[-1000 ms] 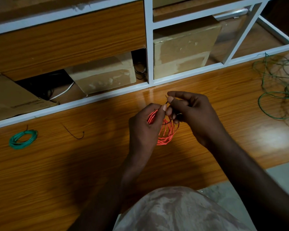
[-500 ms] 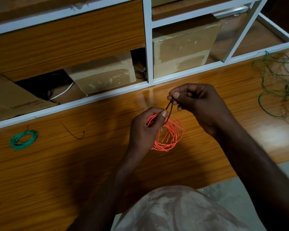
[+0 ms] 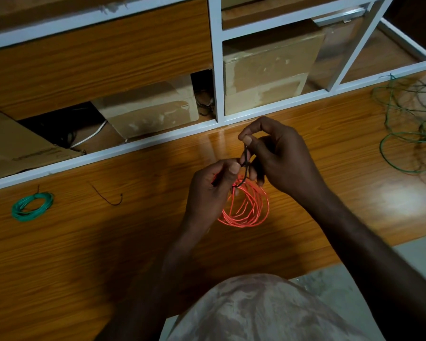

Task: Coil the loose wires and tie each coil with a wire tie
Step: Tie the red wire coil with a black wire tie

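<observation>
While a person is leaning over a glossy wooden table [image 3: 330,193], both hands are working above it on a coil of orange wire [image 3: 246,207]. The left hand [image 3: 212,190] is pinching the coil's top between thumb and fingers, and the coil is hanging below it. The right hand [image 3: 278,156] is pinching the upper end of a black wire tie [image 3: 245,159] looped round the coil. A tied green coil [image 3: 32,205] and a spare black tie [image 3: 108,198] are lying far left; loose green wire [image 3: 408,129] is sprawling far right.
</observation>
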Demonstrator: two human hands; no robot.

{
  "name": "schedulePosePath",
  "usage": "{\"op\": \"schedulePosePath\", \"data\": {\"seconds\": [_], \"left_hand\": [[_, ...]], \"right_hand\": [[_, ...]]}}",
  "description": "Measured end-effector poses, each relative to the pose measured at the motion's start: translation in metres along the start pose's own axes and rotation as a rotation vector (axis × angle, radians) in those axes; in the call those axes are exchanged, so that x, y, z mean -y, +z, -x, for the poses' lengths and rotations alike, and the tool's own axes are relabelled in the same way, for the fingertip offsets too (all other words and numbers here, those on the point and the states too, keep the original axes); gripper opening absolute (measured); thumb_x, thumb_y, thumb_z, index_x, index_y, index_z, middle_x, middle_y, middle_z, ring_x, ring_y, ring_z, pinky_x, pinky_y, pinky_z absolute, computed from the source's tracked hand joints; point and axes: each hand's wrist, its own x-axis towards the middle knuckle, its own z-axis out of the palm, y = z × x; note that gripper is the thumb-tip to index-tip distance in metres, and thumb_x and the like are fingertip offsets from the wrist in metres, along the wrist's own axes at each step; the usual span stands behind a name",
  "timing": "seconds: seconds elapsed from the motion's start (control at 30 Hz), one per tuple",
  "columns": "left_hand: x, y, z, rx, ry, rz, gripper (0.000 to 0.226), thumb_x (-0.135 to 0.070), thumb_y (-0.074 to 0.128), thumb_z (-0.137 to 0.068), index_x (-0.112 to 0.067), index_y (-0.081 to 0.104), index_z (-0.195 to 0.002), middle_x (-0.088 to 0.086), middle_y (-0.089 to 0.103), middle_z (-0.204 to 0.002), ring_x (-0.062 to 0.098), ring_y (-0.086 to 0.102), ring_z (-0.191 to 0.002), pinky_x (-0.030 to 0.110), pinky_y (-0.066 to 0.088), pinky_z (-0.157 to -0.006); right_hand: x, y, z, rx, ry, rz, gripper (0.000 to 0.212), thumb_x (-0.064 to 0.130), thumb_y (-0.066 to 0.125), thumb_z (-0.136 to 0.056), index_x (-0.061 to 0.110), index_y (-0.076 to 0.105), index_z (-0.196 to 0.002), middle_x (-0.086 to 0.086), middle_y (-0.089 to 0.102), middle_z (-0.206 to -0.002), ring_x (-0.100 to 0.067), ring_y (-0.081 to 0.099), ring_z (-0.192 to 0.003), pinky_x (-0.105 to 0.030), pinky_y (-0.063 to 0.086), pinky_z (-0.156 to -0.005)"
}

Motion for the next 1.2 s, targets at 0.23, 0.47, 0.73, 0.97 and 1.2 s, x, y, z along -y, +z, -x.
{"op": "schedulePosePath", "data": {"seconds": [0.23, 0.47, 0.73, 0.97, 1.2], "left_hand": [[-0.011, 0.001, -0.004, -0.023, 0.039, -0.099, 0.030, -0.046, 0.066, -0.102, -0.020, 0.080, -0.105, -0.008, 0.071, -0.074, 0.008, 0.063, -0.066, 0.029, 0.047, -0.062], [-0.002, -0.002, -0.003, 0.007, 0.002, -0.186, 0.023, -0.029, 0.064, -0.108, -0.016, 0.078, -0.093, 0.009, 0.069, -0.076, 0.033, 0.065, -0.071, 0.048, 0.050, -0.065], [0.010, -0.009, 0.009, 0.074, -0.028, -0.288, 0.018, -0.036, 0.067, -0.104, -0.023, 0.077, -0.094, -0.005, 0.072, -0.087, 0.016, 0.070, -0.083, 0.043, 0.056, -0.072], [0.009, -0.021, 0.018, 0.053, -0.142, -0.187, 0.014, -0.031, 0.073, -0.101, -0.021, 0.075, -0.092, 0.009, 0.071, -0.064, 0.022, 0.071, -0.053, 0.033, 0.056, -0.046], [0.022, -0.035, 0.020, -0.047, -0.302, 0.102, 0.036, -0.039, 0.069, -0.092, -0.009, 0.075, -0.109, 0.008, 0.071, -0.072, 0.025, 0.071, -0.058, 0.032, 0.059, -0.048]], "right_hand": [[0.000, 0.000, -0.003, 0.023, -0.089, 0.138, 0.008, 0.017, 0.064, -0.108, 0.013, 0.070, -0.111, 0.007, 0.074, -0.090, -0.011, 0.070, -0.065, -0.012, 0.046, -0.052], [-0.005, -0.011, -0.005, -0.134, 0.017, -0.241, 0.013, 0.008, 0.057, -0.110, -0.002, 0.065, -0.112, -0.010, 0.075, -0.091, -0.026, 0.067, -0.069, -0.035, 0.052, -0.052], [-0.009, -0.017, -0.013, -0.281, -0.008, -0.293, 0.011, 0.009, 0.056, -0.110, 0.003, 0.065, -0.109, -0.004, 0.068, -0.082, -0.022, 0.057, -0.066, -0.034, 0.045, -0.050], [-0.008, 0.000, -0.021, -0.290, -0.028, -0.377, 0.011, 0.004, 0.056, -0.109, -0.003, 0.064, -0.110, -0.008, 0.066, -0.079, -0.023, 0.055, -0.065, -0.032, 0.043, -0.049], [-0.029, 0.011, -0.037, -0.140, 0.192, -0.342, 0.023, 0.012, 0.056, -0.110, 0.006, 0.062, -0.132, -0.011, 0.076, -0.101, -0.025, 0.070, -0.079, -0.037, 0.059, -0.067]]}}
